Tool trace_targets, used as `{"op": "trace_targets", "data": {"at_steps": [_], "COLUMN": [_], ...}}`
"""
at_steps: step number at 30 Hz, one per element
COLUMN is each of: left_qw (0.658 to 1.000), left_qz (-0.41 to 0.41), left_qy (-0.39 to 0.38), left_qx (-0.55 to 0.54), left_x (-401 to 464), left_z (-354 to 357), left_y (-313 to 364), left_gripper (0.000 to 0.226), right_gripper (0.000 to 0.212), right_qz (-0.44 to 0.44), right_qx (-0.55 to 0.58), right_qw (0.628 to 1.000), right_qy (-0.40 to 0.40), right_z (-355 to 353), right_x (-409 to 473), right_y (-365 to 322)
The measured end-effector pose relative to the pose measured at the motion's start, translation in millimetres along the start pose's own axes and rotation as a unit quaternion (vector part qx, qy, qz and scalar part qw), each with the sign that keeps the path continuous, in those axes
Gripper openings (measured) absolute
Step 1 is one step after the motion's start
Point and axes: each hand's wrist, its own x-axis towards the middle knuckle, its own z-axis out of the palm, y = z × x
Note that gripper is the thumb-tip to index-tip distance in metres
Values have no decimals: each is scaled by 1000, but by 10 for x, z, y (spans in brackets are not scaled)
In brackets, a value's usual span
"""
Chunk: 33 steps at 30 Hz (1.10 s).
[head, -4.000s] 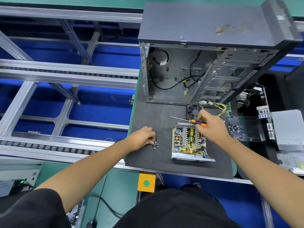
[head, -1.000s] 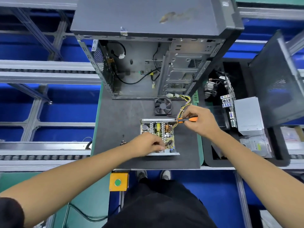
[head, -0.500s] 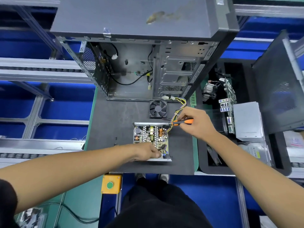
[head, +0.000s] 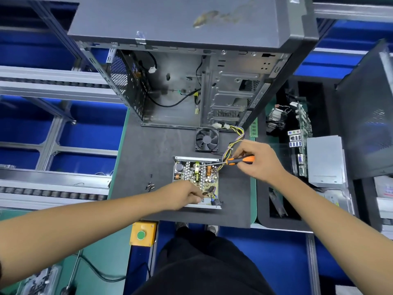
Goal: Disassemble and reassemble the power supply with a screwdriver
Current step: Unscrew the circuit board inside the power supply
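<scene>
The power supply point(head: 196, 177) lies open on the dark mat point(head: 146, 154), its circuit board facing up. My left hand point(head: 180, 195) rests at the near edge of the board, thumb and forefinger pinched together on what seems to be a small screw. My right hand point(head: 258, 162) grips the orange-and-black screwdriver point(head: 240, 160). Its shaft points left over the far side of the board. Several loose screws point(head: 150, 185) lie on the mat left of the supply. A yellow-and-black cable bundle point(head: 234, 143) runs from the supply's far right corner towards the case.
An open computer case point(head: 223, 96) stands at the back of the mat, with a black fan point(head: 207, 139) in front of it. At the right, a black tray point(head: 263, 213) holds a motherboard point(head: 304, 122), a heat sink and a silver box point(head: 325, 158). A yellow button box point(head: 143, 234) sits below the mat.
My left hand left the screw pile and came to the near edge of the board. My right hand kept the screwdriver and brought its shaft over the board's far side. The view shifted right.
</scene>
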Motion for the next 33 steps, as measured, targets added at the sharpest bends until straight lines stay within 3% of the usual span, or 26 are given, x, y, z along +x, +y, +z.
{"op": "trace_targets", "data": {"at_steps": [5,8,10,12,14,17,24,33], "left_qw": [997,997,991,975,940,907,892,833], "left_qz": [41,38,41,86,193,285,299,384], "left_qy": [10,45,82,128,170,159,169,201], "left_qx": [59,43,99,163,222,267,293,345], "left_x": [-184,-228,-241,-254,-225,-157,54,215], "left_z": [-119,-132,-137,-168,-212,-240,-94,-51], "left_y": [-134,-182,-219,-245,-288,-345,-439,-451], "left_gripper": [24,21,23,22,20,23,23,22], "right_gripper": [20,24,25,24,22,20,19,18], "right_qz": [-31,-48,-59,-68,-77,-80,-84,-79], "right_qx": [-52,-70,-76,-87,-100,-117,-135,-154], "right_qw": [997,993,990,986,982,978,972,968], "right_qy": [-53,-86,-103,-121,-138,-156,-171,-181], "right_z": [-92,-127,-131,-126,-123,-120,-96,-71], "right_x": [-55,-77,-82,-80,-80,-81,-67,-94], "right_y": [14,26,39,53,71,99,114,126]}}
